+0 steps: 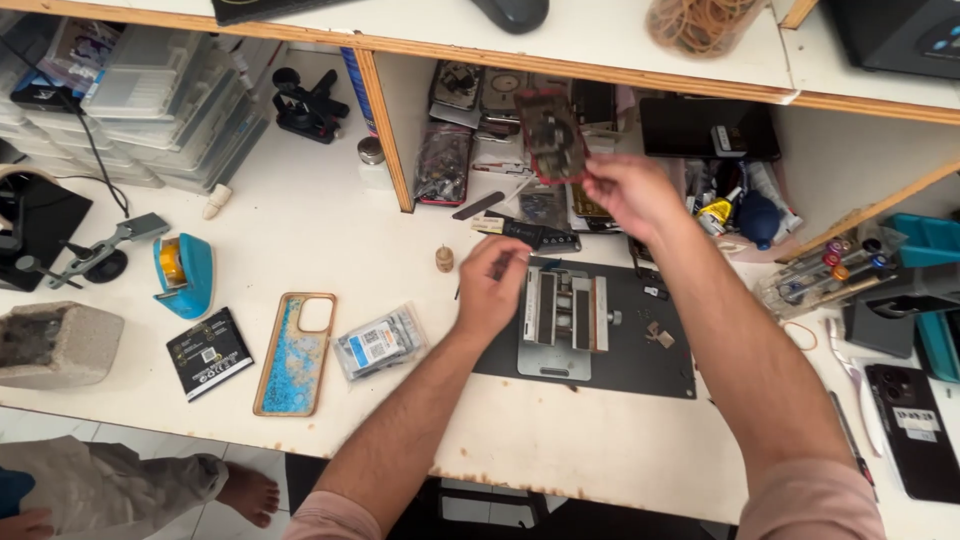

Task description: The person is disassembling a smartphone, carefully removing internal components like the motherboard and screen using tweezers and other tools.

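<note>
My right hand [628,192] is raised above the white workbench and holds a red-edged opened phone body [550,132] by its lower corner, its inner parts facing me. My left hand [492,283] hovers low over the bench with fingers curled around a thin dark tool, its tip barely visible, just left of a metal clamp fixture [563,322]. The fixture sits on a black work mat [640,365]. Both forearms reach in from the bottom edge.
A phone case with blue pattern [296,352], a bagged part [378,344], a black battery [208,352] and a blue tape dispenser [184,272] lie at left. Stacked clear boxes [160,100] stand at back left. A dark phone [908,428] lies at right. Another person's bare foot [246,492] shows below.
</note>
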